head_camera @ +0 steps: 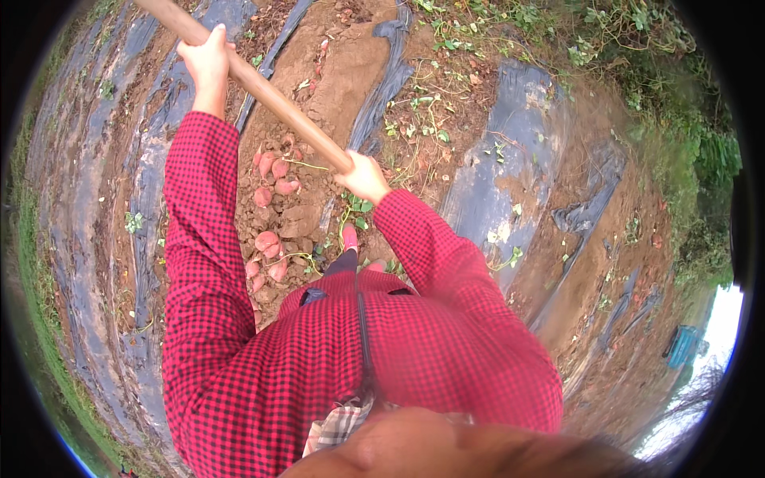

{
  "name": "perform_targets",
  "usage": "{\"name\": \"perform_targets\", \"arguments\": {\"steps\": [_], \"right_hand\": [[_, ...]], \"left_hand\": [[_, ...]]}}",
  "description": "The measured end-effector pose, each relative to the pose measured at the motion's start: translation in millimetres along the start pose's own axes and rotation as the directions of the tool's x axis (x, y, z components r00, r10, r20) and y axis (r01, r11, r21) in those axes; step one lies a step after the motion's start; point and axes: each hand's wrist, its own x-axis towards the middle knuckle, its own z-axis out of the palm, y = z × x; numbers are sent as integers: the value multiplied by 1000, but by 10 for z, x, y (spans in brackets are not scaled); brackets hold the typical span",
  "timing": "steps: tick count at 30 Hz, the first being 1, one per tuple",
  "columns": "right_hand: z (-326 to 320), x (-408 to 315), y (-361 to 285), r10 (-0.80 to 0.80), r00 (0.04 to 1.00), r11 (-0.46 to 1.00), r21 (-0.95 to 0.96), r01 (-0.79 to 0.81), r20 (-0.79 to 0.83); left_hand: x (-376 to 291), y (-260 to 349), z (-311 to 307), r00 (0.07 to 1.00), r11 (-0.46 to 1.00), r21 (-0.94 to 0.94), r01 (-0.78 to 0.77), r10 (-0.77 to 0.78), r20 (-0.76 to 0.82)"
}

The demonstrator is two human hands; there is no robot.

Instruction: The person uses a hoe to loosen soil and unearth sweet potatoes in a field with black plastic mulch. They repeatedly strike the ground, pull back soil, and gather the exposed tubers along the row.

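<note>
A thick wooden tool handle [281, 107] slants across the upper middle of the head view, its far end cut off by the top edge. My left hand [207, 57] is closed around it higher up. My right hand [363, 177] grips it at the lower right, where the visible handle ends. What is fixed to the hidden end cannot be told. Below the handle, reddish sweet potatoes [278, 169] lie bunched on loose brown soil. Another bunch of sweet potatoes [268, 244], with a green stem, is nearer my body. Smaller red roots [318, 70] show in the soil beyond the handle.
Torn dark plastic mulch film [502, 161] runs in strips on both sides of the dug row. Cut vines and leaves [430, 113] are scattered to the right. My pink shoe [349, 237] is beside the row. A blue-green object [682, 346] stands far right.
</note>
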Motion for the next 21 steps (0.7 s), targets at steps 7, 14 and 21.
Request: {"name": "perform_targets", "arguments": {"steps": [7,14,21], "right_hand": [[622,378,420,-16,999,983,180,24,-45],[739,-3198,1674,699,710,715,-61,-697,83],[159,-3361,1170,776,617,630,-204,-750,129]], "left_hand": [[166,-1432,251,992,978,167,123,-121,-23],[-4464,-2679,253,663,690,379,617,-715,222],[-3887,-3390,344,426,442,-67,895,-797,428]]}}
